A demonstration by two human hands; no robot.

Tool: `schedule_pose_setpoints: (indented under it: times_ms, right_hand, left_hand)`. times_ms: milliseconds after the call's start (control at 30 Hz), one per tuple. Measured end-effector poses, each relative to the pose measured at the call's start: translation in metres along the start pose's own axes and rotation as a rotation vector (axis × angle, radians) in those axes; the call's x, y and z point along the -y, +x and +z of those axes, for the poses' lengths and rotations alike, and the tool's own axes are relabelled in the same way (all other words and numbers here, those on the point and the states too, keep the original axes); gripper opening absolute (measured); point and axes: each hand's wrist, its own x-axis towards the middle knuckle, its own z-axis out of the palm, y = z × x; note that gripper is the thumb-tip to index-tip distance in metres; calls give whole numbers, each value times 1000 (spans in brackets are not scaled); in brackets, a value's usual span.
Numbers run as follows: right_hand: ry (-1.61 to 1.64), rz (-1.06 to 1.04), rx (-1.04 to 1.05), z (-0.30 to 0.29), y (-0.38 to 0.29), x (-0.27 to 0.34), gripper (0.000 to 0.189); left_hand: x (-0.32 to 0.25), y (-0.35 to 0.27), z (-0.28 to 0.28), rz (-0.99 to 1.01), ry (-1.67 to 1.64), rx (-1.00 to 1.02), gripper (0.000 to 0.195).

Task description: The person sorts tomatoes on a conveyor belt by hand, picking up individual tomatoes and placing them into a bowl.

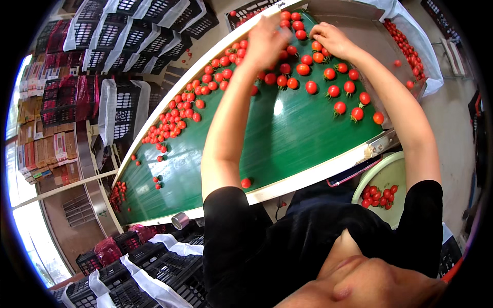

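Red cherry tomatoes, some with green calyxes, lie loose on a green conveyor belt. My left hand is over the far side of the belt among the tomatoes, blurred by motion; whether it holds one is hidden. To its right, my right hand is above the belt's far right corner, fingertips bent together beside an orange-red tomato. I cannot tell whether anything is pinched in them. A dense band of tomatoes runs along the far rail to the left. One tomato lies alone by the near rail.
A metal chute at the belt's right end leads to a white-lined container of tomatoes. Below it, a pale green basin holds several tomatoes. Black plastic crates with white liners are stacked left; more crates stand near my left side.
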Motion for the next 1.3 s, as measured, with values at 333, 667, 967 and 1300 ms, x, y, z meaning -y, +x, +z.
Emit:
schedule_pose_setpoints:
  times_ms: [333, 667, 967, 1300]
  right_hand:
    - [192, -164, 491, -53, -77, 80, 31]
    - [-476, 145, -140, 48, 52, 57, 54]
    - [-62, -240, 503, -16, -49, 108, 42]
    - [-280, -113, -115, 47, 71, 84, 29]
  left_hand:
    - [-139, -187, -35, 89, 26, 329, 41]
    - [39, -65, -44, -197, 555, 10, 60]
    - [-89, -190, -64, -32, 261, 285, 45]
    - [-117, -224, -92, -283, -113, -229, 26]
